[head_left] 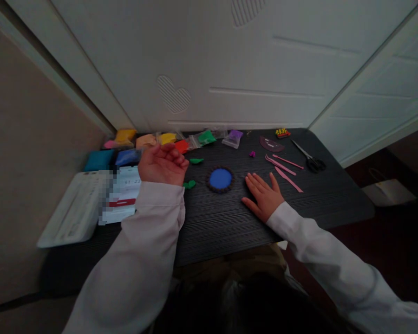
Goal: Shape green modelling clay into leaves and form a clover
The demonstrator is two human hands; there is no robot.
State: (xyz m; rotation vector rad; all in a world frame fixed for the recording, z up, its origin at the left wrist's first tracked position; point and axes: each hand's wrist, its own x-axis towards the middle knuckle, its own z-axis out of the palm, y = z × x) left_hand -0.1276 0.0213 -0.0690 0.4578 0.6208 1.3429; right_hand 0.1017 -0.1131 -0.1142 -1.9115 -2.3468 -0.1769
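Observation:
My left hand (164, 166) is raised over the left part of the dark table (212, 227), palm up, fingers loosely curled, with nothing visible in it. My right hand (263, 195) lies flat, palm down, fingers stretched out, to the right of a blue clay disc (220, 179) with a brown beaded rim (209, 186). Anything under its palm is hidden. Between my left hand and the disc lie a green clay leaf (196, 161) and a green clay piece (190, 184), partly covered by my sleeve. A small purple clay piece (252, 154) sits beyond my right hand.
Bagged clay in several colours, including green (206, 137) and purple (234, 135), lines the back edge. Pink modelling tools (288, 180), scissors (311, 160) and a dark translucent scraper (271, 144) lie right. A lit phone screen (120, 197) and a white box (75, 208) stand left.

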